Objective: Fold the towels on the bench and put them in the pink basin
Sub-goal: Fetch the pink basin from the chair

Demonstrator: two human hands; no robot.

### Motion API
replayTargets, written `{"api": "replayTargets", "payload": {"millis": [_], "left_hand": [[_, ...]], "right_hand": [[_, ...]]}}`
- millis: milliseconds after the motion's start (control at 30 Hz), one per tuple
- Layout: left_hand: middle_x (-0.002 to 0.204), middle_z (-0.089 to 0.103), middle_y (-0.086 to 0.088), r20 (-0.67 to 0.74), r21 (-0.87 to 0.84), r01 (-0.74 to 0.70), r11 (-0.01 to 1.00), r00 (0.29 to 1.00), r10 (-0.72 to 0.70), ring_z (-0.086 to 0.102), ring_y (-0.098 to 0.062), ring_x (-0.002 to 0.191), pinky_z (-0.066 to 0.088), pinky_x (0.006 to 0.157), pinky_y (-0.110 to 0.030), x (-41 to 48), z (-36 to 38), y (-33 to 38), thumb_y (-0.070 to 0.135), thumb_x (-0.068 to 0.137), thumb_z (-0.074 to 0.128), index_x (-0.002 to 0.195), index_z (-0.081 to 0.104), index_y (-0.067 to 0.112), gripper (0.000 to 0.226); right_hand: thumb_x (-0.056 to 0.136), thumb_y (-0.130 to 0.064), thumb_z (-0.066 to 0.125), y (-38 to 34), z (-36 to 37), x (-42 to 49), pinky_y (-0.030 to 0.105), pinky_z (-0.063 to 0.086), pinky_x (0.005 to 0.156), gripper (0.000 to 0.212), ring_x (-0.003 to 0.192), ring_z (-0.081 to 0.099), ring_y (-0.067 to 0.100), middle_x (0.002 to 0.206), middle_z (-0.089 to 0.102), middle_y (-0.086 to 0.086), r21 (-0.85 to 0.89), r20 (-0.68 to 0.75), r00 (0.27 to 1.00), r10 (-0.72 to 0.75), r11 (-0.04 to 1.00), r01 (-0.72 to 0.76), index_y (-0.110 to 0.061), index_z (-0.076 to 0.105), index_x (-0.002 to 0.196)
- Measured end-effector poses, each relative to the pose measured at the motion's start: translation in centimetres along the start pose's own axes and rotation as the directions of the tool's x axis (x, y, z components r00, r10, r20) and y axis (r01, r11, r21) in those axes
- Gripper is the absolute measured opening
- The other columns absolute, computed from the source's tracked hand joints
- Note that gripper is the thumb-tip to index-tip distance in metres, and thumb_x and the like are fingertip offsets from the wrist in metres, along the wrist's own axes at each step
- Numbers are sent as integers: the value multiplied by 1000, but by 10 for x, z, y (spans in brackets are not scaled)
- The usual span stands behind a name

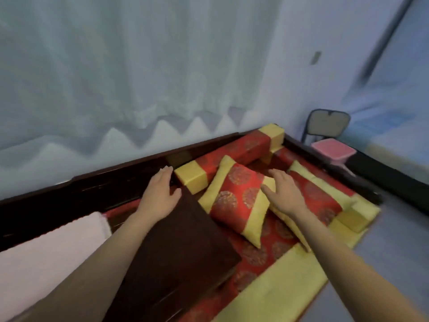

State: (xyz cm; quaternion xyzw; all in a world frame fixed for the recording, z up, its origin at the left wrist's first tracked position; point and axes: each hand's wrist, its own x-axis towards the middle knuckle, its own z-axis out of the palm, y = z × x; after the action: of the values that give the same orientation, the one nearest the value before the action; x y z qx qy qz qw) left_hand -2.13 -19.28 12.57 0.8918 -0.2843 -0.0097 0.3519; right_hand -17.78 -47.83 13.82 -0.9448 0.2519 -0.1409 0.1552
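A pale pink towel lies spread on the bench at the lower left, partly behind my left forearm. My left hand hovers with straight fingers over the far corner of a dark brown low table on the bench, holding nothing. Fingers extended, my right hand reaches over a red and yellow cushion, also empty. The pink basin stands beyond the bench's far right end, on a seat. The frame is blurred.
The dark wooden bench carries a red and yellow seat pad, a bolster along its back and a second cushion. A folding chair stands behind the basin. White curtains hang behind the bench.
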Motion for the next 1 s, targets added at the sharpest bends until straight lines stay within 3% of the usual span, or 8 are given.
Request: {"api": "replayTargets", "payload": {"millis": [167,300,500,567,700,800,900,1000], "left_hand": [[148,37,-16,153,-85,-85,993,983,97,36,-28,136,26,112,-32,7,119,137,20,86,59,144,32,4,66],[147,41,-14,180,-191,-70,979,978,105,38,-27,136,29,110,-34,13,222,253,18,87,61,142,36,6,62],[148,40,-3,302,-478,218,851,951,-74,41,-21,133,40,96,-32,28,364,416,21,92,58,144,34,16,58],[145,42,-3,324,-494,243,835,942,-83,43,-22,131,44,88,-27,33,393,460,19,91,59,144,34,15,59],[144,44,-5,310,-458,217,862,948,-74,45,-23,129,44,98,-39,58,446,528,19,90,58,144,35,14,59],[142,46,-7,293,-433,207,877,953,-80,45,-24,129,42,98,-38,80,486,561,18,91,58,142,37,13,56],[141,46,-6,289,-443,226,868,952,-100,46,-25,127,48,88,-37,112,541,584,17,91,57,140,39,15,52],[137,49,-7,308,-465,248,850,945,-107,48,-25,124,43,92,-34,156,600,613,16,91,59,137,43,13,49]], "right_hand": [[91,-38,56,168,-90,-82,37,37,101,54,126,45,29,137,50,13,20,-117,960,256,967,-255,-9,44,135],[90,-39,57,306,-152,-131,37,41,96,54,121,50,26,136,52,11,128,-167,884,436,899,-419,-12,45,135],[92,-28,56,479,-234,-154,43,38,106,52,132,42,24,146,43,9,438,-133,760,636,726,-530,-13,40,140],[93,-28,55,525,-255,-150,41,37,106,51,132,41,24,146,42,7,491,-104,731,674,675,-552,-13,40,140],[93,-29,55,611,-283,-120,39,36,105,50,134,40,22,147,42,4,548,-83,725,683,639,-539,-15,41,138],[93,-27,56,664,-288,-91,37,36,105,48,131,42,22,145,44,5,578,-62,712,699,607,-546,-14,42,137],[92,-24,57,725,-288,-54,37,36,105,48,131,43,22,144,44,5,568,-23,739,674,617,-545,-13,43,137],[91,-22,59,789,-296,-9,33,38,100,45,129,45,22,141,47,6,580,1,737,676,600,-552,-12,46,133]]}}
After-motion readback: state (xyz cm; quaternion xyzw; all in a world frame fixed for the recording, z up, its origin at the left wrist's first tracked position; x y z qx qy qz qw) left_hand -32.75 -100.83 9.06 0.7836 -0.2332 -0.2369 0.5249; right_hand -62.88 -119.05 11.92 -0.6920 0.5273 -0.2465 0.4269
